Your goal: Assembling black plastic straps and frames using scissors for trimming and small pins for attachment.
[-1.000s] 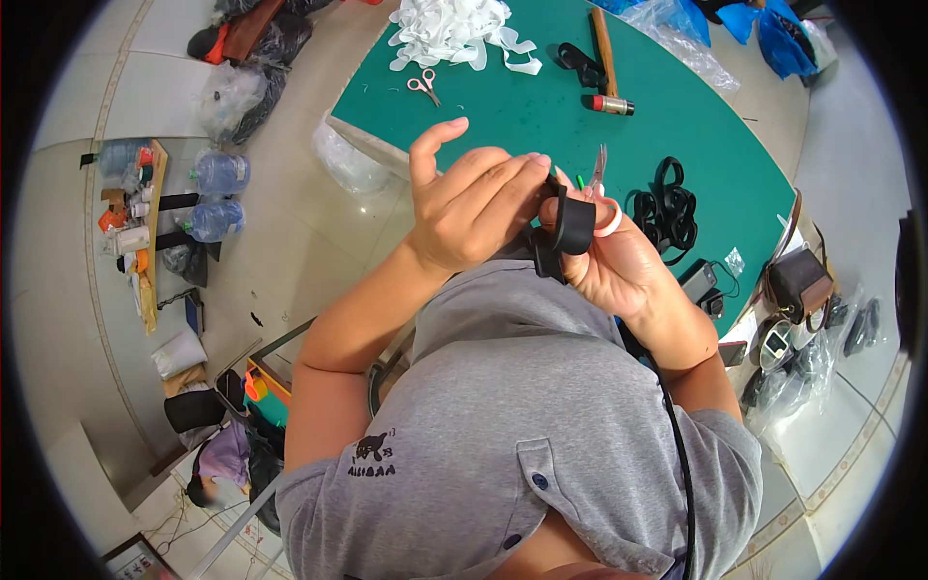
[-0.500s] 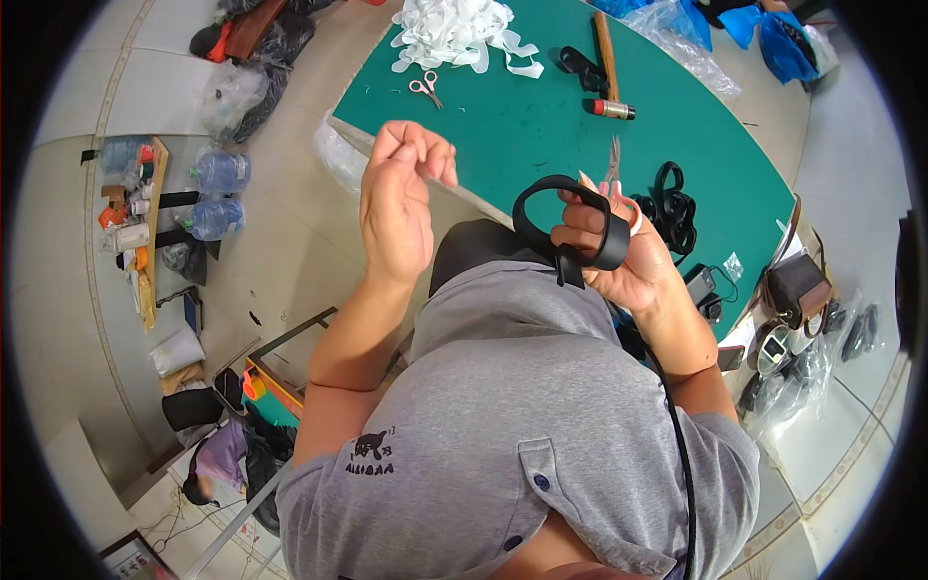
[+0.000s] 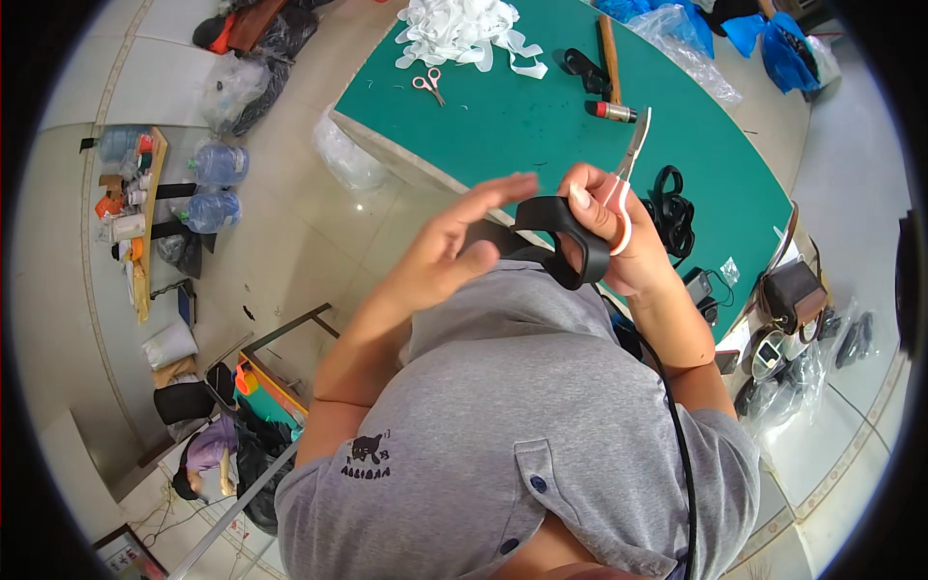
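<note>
In my right hand (image 3: 619,232) is a pair of scissors (image 3: 633,145), its pinkish-white handles in my grip and its blades pointing up and away over the table. The same hand's fingers also hold a wide black band (image 3: 587,253), bent into a loop. My left hand (image 3: 449,246) is open, fingers stretched toward the band's left end. Whether those fingertips touch the band I cannot tell. Beneath and beyond my hands lies the green tabletop (image 3: 522,126).
White curled strips (image 3: 454,34) are heaped on the far part of the table, by small pink scissors (image 3: 428,85). A wooden-handled hammer (image 3: 609,63) lies to their right. Several black bands (image 3: 672,213) lie right of my hand. A person (image 3: 208,454) is at lower left.
My left hand has moved right and down toward the black band, its pinched fingers now spread. My right hand has turned, tilting the band and raising the scissors' blades.
</note>
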`<state>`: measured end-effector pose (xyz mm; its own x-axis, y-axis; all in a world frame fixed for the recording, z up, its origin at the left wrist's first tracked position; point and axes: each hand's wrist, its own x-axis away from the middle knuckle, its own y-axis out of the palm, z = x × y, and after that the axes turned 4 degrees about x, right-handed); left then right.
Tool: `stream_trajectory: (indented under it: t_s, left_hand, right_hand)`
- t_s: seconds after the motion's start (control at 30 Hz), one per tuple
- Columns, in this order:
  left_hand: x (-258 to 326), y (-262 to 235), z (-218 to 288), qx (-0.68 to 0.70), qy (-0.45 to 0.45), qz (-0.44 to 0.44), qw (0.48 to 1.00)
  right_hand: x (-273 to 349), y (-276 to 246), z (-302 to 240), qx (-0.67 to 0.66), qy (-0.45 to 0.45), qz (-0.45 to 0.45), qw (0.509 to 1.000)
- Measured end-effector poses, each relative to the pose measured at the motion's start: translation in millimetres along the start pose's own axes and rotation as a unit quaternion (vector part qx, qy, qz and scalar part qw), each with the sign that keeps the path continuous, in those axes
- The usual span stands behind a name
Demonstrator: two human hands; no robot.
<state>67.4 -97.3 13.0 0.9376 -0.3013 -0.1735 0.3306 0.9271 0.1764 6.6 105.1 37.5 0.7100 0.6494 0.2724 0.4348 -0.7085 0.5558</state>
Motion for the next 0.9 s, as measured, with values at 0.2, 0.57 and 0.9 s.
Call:
stream_trajectory:
  t_s: [0.2, 0.57, 0.9]
  left_hand:
    - [4, 2, -5, -0.039, -0.131, 0.056, 0.989]
    - [38, -28, -28, -0.016, -0.258, 0.308, 0.915]
    - [25, -19, -39, -0.091, -0.202, 0.262, 0.939]
  right_hand:
    - [-3, -14, 8, 0.192, -0.104, 0.069, 0.973]
    - [3, -200, 92, 0.245, -0.085, 0.429, 0.865]
    - [58, -175, 52, 0.699, -0.023, 0.364, 0.615]
